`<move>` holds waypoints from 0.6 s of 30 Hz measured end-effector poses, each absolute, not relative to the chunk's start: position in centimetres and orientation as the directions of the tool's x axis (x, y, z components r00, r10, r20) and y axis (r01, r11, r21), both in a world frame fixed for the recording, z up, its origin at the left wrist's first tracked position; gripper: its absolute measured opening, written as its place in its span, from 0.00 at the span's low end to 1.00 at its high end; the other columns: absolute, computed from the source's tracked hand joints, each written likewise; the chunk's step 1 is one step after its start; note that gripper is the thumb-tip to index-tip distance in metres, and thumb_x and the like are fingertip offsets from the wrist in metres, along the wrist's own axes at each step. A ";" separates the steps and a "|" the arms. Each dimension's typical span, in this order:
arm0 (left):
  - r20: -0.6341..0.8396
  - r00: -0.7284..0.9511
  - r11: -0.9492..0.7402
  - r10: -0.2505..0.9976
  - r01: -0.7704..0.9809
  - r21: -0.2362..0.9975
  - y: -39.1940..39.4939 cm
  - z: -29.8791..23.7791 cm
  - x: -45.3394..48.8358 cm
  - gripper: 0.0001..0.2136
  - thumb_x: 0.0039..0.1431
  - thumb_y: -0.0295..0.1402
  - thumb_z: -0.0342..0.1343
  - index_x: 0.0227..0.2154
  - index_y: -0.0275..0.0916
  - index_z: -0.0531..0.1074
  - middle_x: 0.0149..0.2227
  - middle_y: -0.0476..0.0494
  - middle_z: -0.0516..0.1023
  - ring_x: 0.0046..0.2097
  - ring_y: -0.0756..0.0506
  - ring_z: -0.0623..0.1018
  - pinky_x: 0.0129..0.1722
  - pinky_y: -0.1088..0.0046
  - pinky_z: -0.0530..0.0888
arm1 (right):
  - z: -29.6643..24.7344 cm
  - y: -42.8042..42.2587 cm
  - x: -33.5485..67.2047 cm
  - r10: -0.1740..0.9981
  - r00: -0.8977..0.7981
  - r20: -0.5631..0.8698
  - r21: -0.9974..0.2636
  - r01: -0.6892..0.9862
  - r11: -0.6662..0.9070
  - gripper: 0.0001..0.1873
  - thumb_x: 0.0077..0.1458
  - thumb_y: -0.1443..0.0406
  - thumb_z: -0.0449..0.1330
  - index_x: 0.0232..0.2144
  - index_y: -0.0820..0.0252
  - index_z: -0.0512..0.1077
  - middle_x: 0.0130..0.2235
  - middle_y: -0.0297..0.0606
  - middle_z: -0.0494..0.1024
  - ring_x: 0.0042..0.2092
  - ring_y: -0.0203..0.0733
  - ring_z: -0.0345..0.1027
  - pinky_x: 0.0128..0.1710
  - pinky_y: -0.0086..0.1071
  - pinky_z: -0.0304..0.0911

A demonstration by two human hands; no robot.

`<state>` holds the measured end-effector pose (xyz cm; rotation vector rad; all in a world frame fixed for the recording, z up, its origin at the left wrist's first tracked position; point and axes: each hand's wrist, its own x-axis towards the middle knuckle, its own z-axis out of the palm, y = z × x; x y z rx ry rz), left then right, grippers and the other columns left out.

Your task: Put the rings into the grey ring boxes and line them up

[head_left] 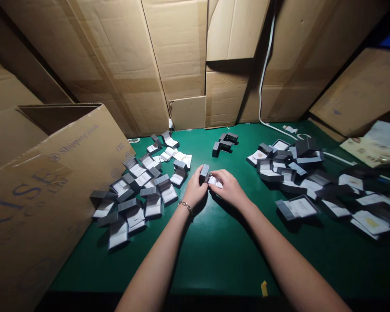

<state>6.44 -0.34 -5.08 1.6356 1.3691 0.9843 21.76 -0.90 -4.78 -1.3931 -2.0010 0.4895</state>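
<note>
The left hand (193,190) holds a small grey box (204,173) upright above the middle of the green worktop (214,255); its fingers (197,174) close narrowly around the box. The right hand (229,188) sits just beside it; its fingers (218,175) pinch a white insert (215,182) against the box; whether the insert is seated inside cannot be told from this view. The box appears light and stiff; take hold of it by its side walls. The insert appears soft and easily marked; take hold of it by its edges. A heap of open grey boxes (153,206) lies to the left of the hands; a second heap (295,208) lies to the right; a few closed boxes (225,142) lie farther ahead. A shipping carton (52,195) leans at the left edge of the worktop; cardboard sheets (178,52) line the rear.
</note>
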 end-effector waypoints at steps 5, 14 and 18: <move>0.047 0.159 -0.107 0.986 0.399 0.911 -0.3 -4.8 6.3 0.33 0.51 0.22 0.48 0.63 0.35 0.55 0.62 0.37 0.63 0.62 0.42 0.65 0.62 0.61 0.61 | -4.9 -0.8 21.7 0.945 -0.182 0.273 -0.620 0.717 0.317 0.19 0.51 0.63 0.58 0.46 0.60 0.70 0.45 0.45 0.74 0.46 0.47 0.68 0.47 0.42 0.63; 0.065 0.208 -0.151 0.976 0.428 0.891 -0.1 -5.2 6.2 0.35 0.50 0.19 0.46 0.64 0.37 0.53 0.65 0.38 0.58 0.65 0.44 0.59 0.66 0.61 0.54 | -4.6 -0.8 22.0 0.940 -0.213 0.269 -0.580 0.743 0.334 0.16 0.51 0.63 0.58 0.43 0.59 0.72 0.43 0.42 0.75 0.45 0.46 0.68 0.47 0.40 0.62; 0.077 0.223 -0.172 0.972 0.445 0.879 0.0 -5.4 6.2 0.34 0.51 0.19 0.45 0.64 0.35 0.52 0.65 0.37 0.57 0.66 0.44 0.58 0.66 0.62 0.54 | -4.7 -0.8 22.0 0.937 -0.223 0.268 -0.542 0.770 0.338 0.17 0.52 0.62 0.58 0.45 0.59 0.72 0.44 0.41 0.76 0.46 0.47 0.67 0.50 0.42 0.59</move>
